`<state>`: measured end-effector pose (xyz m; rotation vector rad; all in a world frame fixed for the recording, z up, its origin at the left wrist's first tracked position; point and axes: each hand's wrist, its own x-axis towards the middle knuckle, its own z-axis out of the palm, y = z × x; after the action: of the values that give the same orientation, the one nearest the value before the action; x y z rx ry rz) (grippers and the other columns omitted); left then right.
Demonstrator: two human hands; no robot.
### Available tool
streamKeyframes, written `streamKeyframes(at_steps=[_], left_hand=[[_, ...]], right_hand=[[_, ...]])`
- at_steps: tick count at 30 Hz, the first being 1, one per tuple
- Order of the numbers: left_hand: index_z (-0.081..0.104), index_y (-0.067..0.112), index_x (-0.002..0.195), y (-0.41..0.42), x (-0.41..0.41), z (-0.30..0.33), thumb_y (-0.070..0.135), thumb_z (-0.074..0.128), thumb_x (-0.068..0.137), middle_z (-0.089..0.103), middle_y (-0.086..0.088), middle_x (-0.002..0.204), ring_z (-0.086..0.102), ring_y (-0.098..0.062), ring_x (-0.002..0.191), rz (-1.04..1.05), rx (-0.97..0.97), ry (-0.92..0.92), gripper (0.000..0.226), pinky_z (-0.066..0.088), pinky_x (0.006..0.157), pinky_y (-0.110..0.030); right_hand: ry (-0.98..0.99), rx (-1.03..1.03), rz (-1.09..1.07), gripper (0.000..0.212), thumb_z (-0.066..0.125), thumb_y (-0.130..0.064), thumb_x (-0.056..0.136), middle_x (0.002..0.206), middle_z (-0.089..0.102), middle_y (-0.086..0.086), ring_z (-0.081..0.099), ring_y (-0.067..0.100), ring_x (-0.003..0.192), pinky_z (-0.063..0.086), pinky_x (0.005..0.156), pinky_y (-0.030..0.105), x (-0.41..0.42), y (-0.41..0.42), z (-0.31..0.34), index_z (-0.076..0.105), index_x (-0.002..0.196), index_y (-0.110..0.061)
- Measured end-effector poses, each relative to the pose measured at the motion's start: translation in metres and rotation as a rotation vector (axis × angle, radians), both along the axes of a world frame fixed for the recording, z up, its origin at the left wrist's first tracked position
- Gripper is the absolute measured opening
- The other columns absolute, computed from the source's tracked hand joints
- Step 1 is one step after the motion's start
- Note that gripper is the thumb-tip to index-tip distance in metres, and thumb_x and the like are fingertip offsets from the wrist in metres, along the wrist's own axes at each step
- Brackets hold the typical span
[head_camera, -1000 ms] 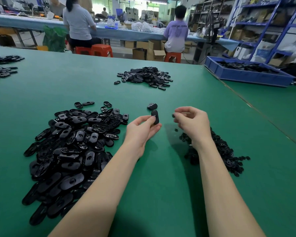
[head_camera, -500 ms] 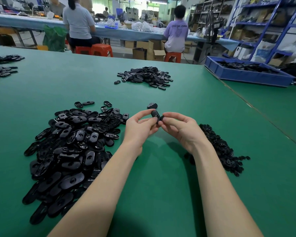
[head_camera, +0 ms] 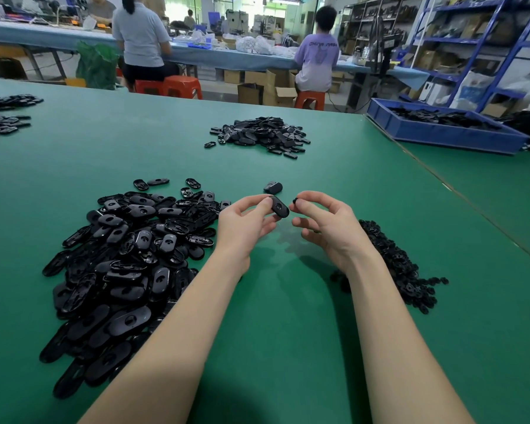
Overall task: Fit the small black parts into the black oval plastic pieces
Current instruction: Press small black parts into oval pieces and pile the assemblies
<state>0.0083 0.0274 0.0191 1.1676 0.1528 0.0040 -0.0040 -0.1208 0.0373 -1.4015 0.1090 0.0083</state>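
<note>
Head view:
Left hand (head_camera: pixel 245 223): fingers clamped on an oval piece (head_camera: pixel 279 206), held up above the table (head_camera: pixel 288 316), its hole facing the camera.
Right hand (head_camera: pixel 328 223): thumb and forefinger pinch a small part (head_camera: pixel 295 201) just right of the oval, close to its end.
Change: half a second ago the hands were pressed together at the oval; now they are slightly apart, the part outside the hole.
Meaning: likely not seated yet; a re-aim looks needed.
Supply: ovals pile (head_camera: pixel 120 264) near left, small parts pile (head_camera: pixel 395 264) near right.
Far pile (head_camera: pixel 257 133): probably finished pieces.
</note>
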Motion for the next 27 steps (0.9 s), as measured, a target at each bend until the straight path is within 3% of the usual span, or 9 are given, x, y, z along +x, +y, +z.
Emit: streamKeyframes(at_steps=[8,12,19,27], left_hand=[[0.074,0.012,0.092,-0.001,0.000,-0.002,0.008,0.071,0.092,0.078,-0.007,0.089,0.076,-0.024,0.090,-0.006,-0.018,-0.014,0.005,0.059,0.075,-0.021],[0.075,0.011,0.092,-0.001,0.002,-0.003,0.007,0.072,0.091,0.078,-0.004,0.085,0.075,-0.024,0.091,-0.019,-0.018,-0.020,0.005,0.059,0.077,-0.022],[0.075,0.011,0.091,-0.002,0.001,-0.005,0.008,0.073,0.090,0.078,-0.006,0.085,0.076,-0.019,0.087,-0.035,0.004,-0.051,0.004,0.058,0.075,-0.020],[0.072,0.010,0.089,-0.004,0.000,-0.007,0.004,0.071,0.091,0.078,-0.009,0.082,0.075,-0.015,0.081,-0.054,0.041,-0.135,0.007,0.057,0.073,-0.018]], right_hand=[[-0.045,-0.210,-0.002,0.009,0.070,-0.009,0.094,0.078,0.076,-0.004,0.063,0.008,0.055,0.049,0.049,0.017,0.002,0.006,-0.002,0.076,0.093,-0.016],[-0.073,-0.243,-0.025,0.012,0.077,-0.014,0.089,0.074,0.075,-0.005,0.062,0.008,0.053,0.049,0.050,0.018,0.003,0.007,-0.003,0.071,0.099,-0.014],[-0.056,-0.199,-0.052,0.012,0.075,-0.007,0.089,0.072,0.074,-0.003,0.058,0.007,0.050,0.050,0.050,0.019,0.005,0.008,-0.005,0.068,0.097,-0.011],[0.124,-0.022,-0.085,0.008,0.075,-0.004,0.087,0.071,0.073,0.002,0.055,0.007,0.047,0.045,0.045,0.015,0.007,0.014,-0.003,0.072,0.087,-0.012]])
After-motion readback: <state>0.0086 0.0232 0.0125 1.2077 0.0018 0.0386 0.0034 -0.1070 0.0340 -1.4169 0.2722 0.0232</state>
